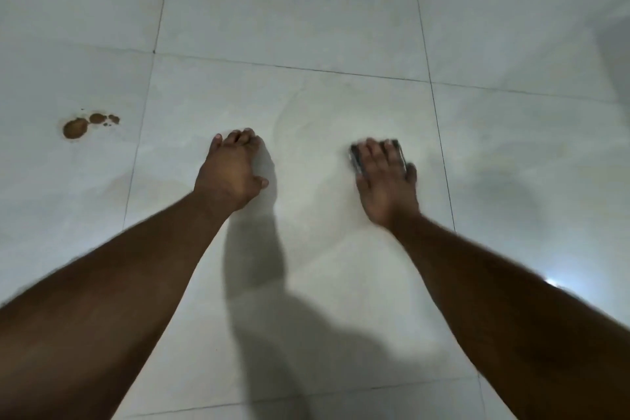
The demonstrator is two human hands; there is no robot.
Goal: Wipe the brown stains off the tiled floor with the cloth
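Looking down from your head camera, your right hand [387, 177] lies flat with fingers spread, pressing a dark cloth [358, 155] onto the tiled floor [306, 10] right of centre; your left hand [231, 170] is braced on the tile at centre, fingers loosely bent, holding nothing. Faint damp arcs around both hands suggest this tile is already wiped. The brown stains [76, 127] at mid-left remain untouched, one tile over, well apart from the cloth. Only your left arm lies between.
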